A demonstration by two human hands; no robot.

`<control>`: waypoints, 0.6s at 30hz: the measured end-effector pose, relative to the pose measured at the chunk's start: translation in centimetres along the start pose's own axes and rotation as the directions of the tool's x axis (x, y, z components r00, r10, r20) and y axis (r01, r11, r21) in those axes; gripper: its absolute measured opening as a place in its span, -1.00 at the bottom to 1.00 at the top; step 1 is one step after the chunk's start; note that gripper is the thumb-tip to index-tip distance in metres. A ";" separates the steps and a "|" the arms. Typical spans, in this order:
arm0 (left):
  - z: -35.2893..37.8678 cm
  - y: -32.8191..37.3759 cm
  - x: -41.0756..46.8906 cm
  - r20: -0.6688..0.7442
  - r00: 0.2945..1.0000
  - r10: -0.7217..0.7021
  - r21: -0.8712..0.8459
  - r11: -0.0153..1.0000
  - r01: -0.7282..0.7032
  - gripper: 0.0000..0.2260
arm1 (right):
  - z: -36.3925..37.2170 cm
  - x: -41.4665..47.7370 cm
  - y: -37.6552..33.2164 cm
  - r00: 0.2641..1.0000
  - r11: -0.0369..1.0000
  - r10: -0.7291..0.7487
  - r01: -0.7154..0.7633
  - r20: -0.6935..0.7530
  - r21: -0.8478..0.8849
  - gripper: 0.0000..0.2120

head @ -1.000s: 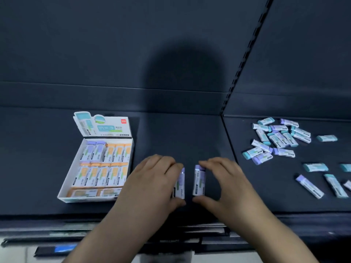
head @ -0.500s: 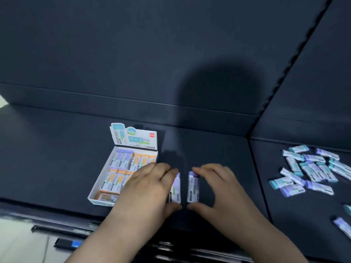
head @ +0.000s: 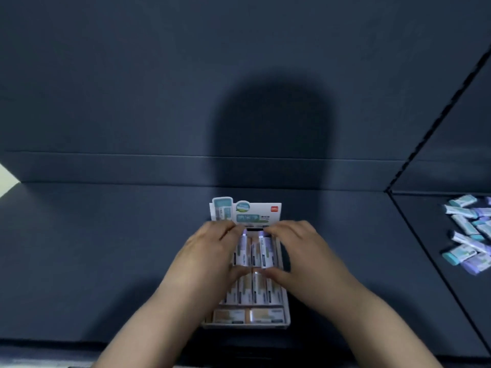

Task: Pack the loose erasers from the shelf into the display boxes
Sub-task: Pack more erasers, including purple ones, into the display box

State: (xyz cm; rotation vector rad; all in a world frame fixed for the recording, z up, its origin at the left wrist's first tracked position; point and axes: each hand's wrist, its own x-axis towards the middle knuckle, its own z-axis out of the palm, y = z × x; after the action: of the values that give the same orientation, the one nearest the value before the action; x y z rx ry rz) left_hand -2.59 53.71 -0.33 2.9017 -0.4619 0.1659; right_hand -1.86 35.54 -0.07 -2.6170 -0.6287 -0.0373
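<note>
Left hand (head: 212,252) grip pinching purple eraser (head: 243,251), right hand (head: 296,252) grip pinching second eraser (head: 266,253), both over display box (head: 245,326), back row hidden, loose erasers (head: 466,236) at 3 o'clock, blurred, cut off.

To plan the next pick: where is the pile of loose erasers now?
In the head view the loose erasers lie at the far right edge, on the shelf right of the divider, apart from the display box.

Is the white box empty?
No, the display box holds rows of orange erasers lying side by side.
</note>
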 end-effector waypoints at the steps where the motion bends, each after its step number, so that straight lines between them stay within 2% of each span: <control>1: 0.2 -0.2 0.3 0.010 0.999 0.034 -0.017 0.999 -0.033 -0.35 | 0.4 0.5 -0.3 1.000 1.000 0.008 -0.008 0.002 -0.017 -0.46; 5: 1.2 -0.5 1.1 -0.002 0.993 0.116 -0.128 0.985 -0.115 -0.39 | 1.7 1.4 -0.8 0.997 0.995 0.054 -0.049 0.053 -0.086 -0.50; 8: 2.2 -0.7 1.4 -0.002 0.989 0.151 -0.103 0.983 -0.150 -0.42 | 2.6 1.5 -0.6 0.995 0.988 0.077 -0.068 0.063 -0.140 -0.46; 12: 3.1 -1.1 1.4 0.015 0.988 0.155 -0.065 0.986 -0.154 -0.47 | 3.5 1.4 -0.1 0.998 0.983 0.063 -0.064 -0.010 -0.173 -0.51; 18: 3.8 -1.1 0.9 -0.001 0.995 0.104 -0.106 0.989 -0.103 -0.45 | 4.6 1.1 0.6 0.996 0.984 0.022 -0.038 -0.090 -0.175 -0.63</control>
State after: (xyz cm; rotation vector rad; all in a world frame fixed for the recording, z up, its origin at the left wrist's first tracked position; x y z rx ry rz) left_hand -1.13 53.64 -4.09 2.7768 -0.6040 0.1458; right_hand -0.93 37.52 -4.37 -2.7773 -0.5787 -0.2071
